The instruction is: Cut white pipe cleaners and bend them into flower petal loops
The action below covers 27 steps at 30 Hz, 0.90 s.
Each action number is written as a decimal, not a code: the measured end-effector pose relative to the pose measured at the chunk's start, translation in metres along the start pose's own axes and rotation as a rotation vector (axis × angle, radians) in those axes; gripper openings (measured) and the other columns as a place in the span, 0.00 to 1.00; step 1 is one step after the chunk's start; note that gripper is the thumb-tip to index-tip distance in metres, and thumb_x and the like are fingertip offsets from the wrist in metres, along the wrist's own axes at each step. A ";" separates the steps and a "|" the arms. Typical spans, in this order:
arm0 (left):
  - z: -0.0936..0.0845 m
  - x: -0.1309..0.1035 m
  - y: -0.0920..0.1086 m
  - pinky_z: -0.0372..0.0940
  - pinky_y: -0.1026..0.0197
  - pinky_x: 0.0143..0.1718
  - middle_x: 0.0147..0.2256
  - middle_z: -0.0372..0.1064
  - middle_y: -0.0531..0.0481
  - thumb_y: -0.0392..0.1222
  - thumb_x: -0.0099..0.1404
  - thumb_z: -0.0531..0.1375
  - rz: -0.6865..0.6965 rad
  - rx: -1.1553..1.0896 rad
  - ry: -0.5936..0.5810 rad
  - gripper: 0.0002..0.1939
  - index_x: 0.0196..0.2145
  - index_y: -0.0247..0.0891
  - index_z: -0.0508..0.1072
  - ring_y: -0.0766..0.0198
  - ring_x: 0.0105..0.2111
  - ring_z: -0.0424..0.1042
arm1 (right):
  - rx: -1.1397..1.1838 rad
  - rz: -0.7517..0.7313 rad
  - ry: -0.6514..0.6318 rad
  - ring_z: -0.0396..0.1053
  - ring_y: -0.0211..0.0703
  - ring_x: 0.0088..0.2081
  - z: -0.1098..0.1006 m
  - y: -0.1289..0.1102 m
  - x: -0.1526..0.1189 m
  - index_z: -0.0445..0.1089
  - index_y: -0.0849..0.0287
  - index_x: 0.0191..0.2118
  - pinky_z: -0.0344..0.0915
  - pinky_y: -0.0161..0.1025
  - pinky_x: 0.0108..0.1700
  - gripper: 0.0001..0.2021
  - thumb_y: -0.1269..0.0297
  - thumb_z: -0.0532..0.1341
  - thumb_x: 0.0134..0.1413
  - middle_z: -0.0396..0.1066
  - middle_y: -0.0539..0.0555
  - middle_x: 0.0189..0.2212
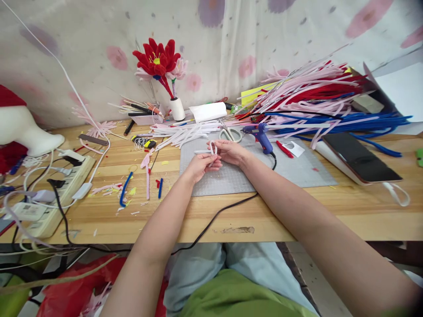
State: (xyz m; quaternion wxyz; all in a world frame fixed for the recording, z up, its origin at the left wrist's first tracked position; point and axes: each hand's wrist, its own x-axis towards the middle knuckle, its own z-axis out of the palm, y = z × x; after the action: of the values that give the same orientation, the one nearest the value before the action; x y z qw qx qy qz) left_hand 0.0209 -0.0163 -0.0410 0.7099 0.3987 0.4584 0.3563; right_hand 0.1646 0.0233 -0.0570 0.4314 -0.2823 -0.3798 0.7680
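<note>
From here, the left hand (201, 167) and right hand (230, 152) pinch a looped white pipe cleaner (212, 148) between nearly closed fingers, above the cutting mat (297, 171); loop-shaping seems the step, the next move wanting a steady pinch

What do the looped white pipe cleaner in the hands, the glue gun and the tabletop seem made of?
White pipe cleaner: matte, probably soft fibre over wire, since it bends into a loop.
Glue gun: likely moulded plastic, its blue body softly glossy.
Tabletop: satin wood or wood-look laminate, showing grain.
</note>
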 end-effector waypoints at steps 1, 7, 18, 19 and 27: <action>0.000 0.000 0.000 0.66 0.69 0.26 0.22 0.71 0.49 0.35 0.58 0.60 -0.004 0.000 -0.003 0.05 0.29 0.29 0.73 0.72 0.22 0.70 | 0.006 -0.008 0.011 0.65 0.33 0.25 0.001 0.000 0.000 0.72 0.62 0.31 0.63 0.32 0.29 0.07 0.66 0.66 0.44 0.72 0.51 0.26; 0.003 -0.001 -0.001 0.67 0.68 0.28 0.22 0.71 0.49 0.34 0.58 0.61 -0.002 0.008 0.017 0.04 0.29 0.29 0.73 0.72 0.22 0.70 | 0.052 -0.062 0.040 0.62 0.31 0.23 0.001 0.003 0.003 0.69 0.61 0.25 0.59 0.31 0.24 0.07 0.67 0.68 0.40 0.69 0.48 0.22; 0.000 -0.001 -0.001 0.68 0.64 0.31 0.33 0.75 0.44 0.43 0.54 0.64 0.103 0.035 0.020 0.13 0.36 0.31 0.74 0.66 0.28 0.74 | -0.074 -0.130 0.110 0.61 0.31 0.22 -0.003 0.002 0.005 0.68 0.62 0.23 0.58 0.32 0.25 0.15 0.61 0.72 0.29 0.67 0.47 0.19; -0.001 -0.001 0.000 0.68 0.64 0.30 0.32 0.75 0.44 0.43 0.55 0.63 0.107 0.052 0.046 0.12 0.35 0.31 0.74 0.66 0.28 0.74 | -0.118 -0.149 0.120 0.61 0.31 0.22 -0.002 0.003 0.005 0.68 0.62 0.23 0.57 0.32 0.25 0.15 0.60 0.71 0.29 0.66 0.46 0.19; -0.006 -0.001 0.003 0.68 0.63 0.31 0.27 0.74 0.44 0.37 0.56 0.62 0.035 0.082 0.100 0.05 0.27 0.30 0.74 0.65 0.26 0.74 | -0.489 -0.351 0.277 0.55 0.30 0.21 0.005 0.007 0.008 0.68 0.60 0.21 0.53 0.32 0.25 0.13 0.56 0.68 0.34 0.65 0.47 0.19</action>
State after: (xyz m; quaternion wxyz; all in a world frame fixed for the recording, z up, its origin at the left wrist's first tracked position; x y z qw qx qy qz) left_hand 0.0150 -0.0141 -0.0394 0.6628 0.4173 0.5004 0.3689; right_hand 0.1537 0.0263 -0.0606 0.5239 -0.4095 -0.5338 0.5224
